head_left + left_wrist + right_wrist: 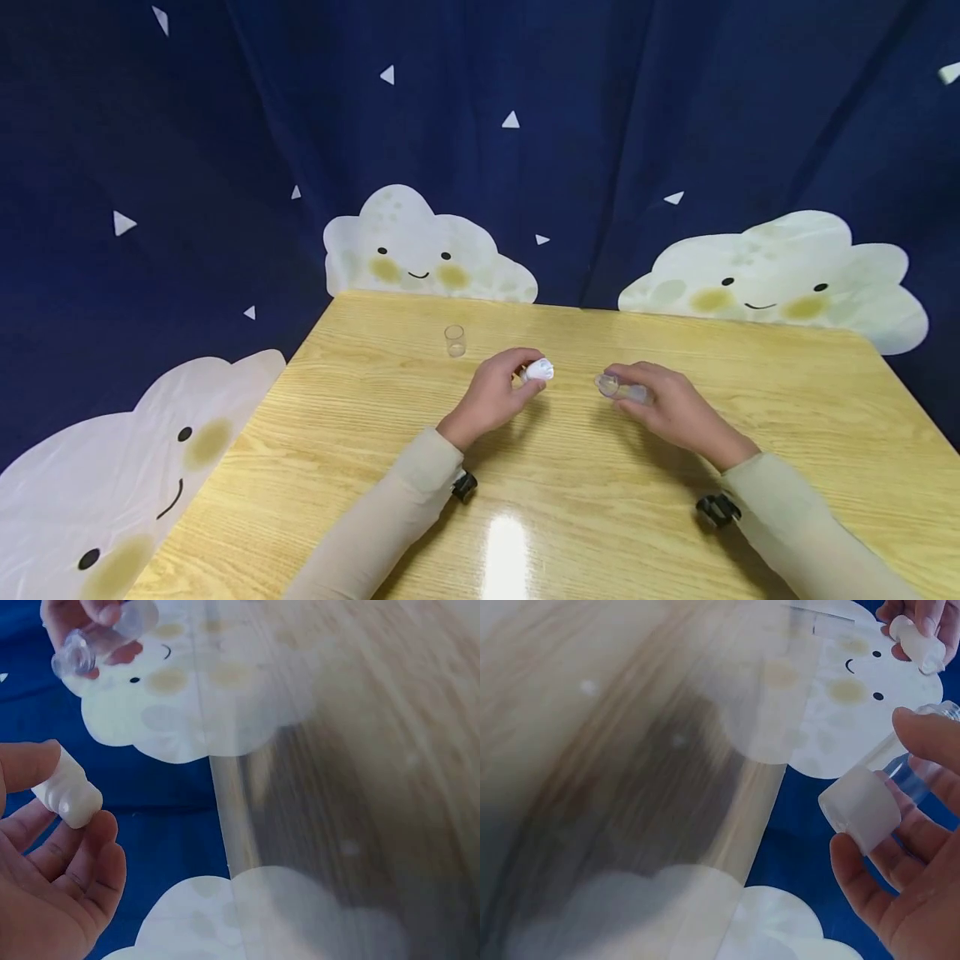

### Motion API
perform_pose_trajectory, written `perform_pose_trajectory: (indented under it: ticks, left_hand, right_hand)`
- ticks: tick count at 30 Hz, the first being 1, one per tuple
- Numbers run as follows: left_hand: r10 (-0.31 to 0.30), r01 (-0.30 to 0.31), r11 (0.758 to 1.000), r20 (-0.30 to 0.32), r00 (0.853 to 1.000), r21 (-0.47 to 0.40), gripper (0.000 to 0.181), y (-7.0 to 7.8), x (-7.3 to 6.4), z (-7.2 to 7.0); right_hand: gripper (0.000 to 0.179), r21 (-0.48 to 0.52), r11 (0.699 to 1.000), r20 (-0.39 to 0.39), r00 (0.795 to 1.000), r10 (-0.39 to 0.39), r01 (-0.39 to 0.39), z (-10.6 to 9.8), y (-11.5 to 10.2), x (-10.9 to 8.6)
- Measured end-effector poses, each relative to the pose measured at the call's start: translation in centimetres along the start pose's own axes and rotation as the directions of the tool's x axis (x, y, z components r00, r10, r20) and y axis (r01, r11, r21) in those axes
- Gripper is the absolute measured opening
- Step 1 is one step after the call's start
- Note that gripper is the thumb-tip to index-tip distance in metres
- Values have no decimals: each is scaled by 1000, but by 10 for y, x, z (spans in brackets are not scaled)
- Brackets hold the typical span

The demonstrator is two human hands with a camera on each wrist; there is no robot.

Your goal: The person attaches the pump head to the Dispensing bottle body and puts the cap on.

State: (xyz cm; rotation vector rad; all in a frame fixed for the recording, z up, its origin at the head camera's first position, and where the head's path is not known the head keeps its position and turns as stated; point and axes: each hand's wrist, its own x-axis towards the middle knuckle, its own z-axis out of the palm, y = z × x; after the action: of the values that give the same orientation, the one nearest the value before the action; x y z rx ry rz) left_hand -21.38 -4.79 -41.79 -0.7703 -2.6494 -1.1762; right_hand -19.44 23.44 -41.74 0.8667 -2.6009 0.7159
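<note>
On a wooden table (360, 400), a clear cup (455, 341) stands beyond a person's left hand (495, 392), whose thumb and curled fingers pinch a small white piece (537, 370). The right hand (678, 408), thumb and fingers bent round it, grips a clear bottle (870, 791) with a whitish end. Both are held up, near but apart. The three parts are separate: as I judge it, dismantling is done or joining remains; I can't tell which. I can read no brand, label or writing.
</note>
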Motion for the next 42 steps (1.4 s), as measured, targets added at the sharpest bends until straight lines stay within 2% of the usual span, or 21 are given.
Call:
perform_pose_trajectory:
  ticks: [7, 11, 28, 36, 38, 42]
  left_hand:
    - [17, -17, 1000, 22, 1000, -15, 29, 6, 1, 2]
    - [25, -25, 1000, 30, 999, -17, 29, 9, 2, 2]
    - [43, -43, 999, 63, 997, 3, 28, 15, 2, 6]
    - [42, -42, 999, 27, 999, -1, 24, 18, 4, 9]
    - [47, -47, 999, 33, 998, -5, 22, 18, 5, 9]
    - [41, -41, 999, 50, 998, 4, 22, 20, 6, 8]
  right_hand:
    - [42, 10, 1000, 91, 996, 20, -21, 1, -9, 18]
    - [41, 17, 1000, 111, 994, 20, -23, 2, -11, 22]
    - [39, -3, 1000, 71, 997, 21, -21, 9, -17, 25]
    - [40, 11, 997, 89, 993, 75, -77, 11, -20, 28]
    - [39, 10, 998, 74, 995, 66, -67, 11, -20, 27]
    - [38, -21, 1000, 8, 1000, 0, 0, 11, -20, 26]
